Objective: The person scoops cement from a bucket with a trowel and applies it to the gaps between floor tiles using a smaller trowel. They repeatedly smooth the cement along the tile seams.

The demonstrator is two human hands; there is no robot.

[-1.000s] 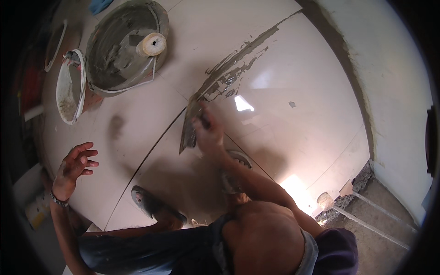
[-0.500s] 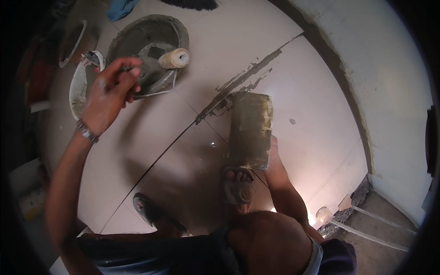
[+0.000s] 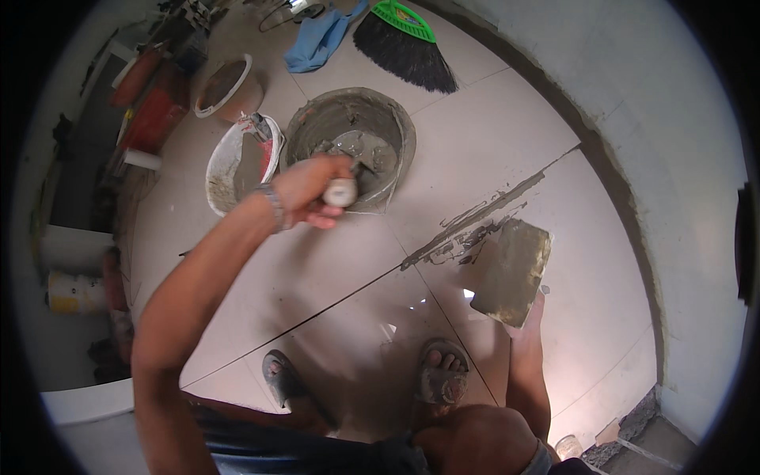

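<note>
My left hand (image 3: 309,188) is closed round the pale round handle of a trowel (image 3: 340,192), over the near side of a round grey bucket (image 3: 408,134). Wet grey mortar (image 3: 364,146) lies inside the bucket; the trowel's blade is partly hidden by the hand and handle. On the right, my right hand (image 3: 532,318) grips a rectangular plastering float (image 3: 513,273) from behind, its fingers mostly hidden by the board. The float's flat face is coated in grey and tilted up above the tiles. Grey grout (image 3: 483,218) is smeared along the tile joint beside it.
A white bucket (image 3: 218,170) with tools stands left of the mortar bucket, a tan bucket (image 3: 247,99) behind. A blue cloth (image 3: 317,43) and a black-bristled broom (image 3: 404,51) lie at the back. A wall (image 3: 673,158) bounds the right; my sandalled feet (image 3: 443,372) are near.
My left hand has moved down to the bucket and taken hold of the trowel handle that rested there. The view has shifted, and the float appears farther right and more tilted.
</note>
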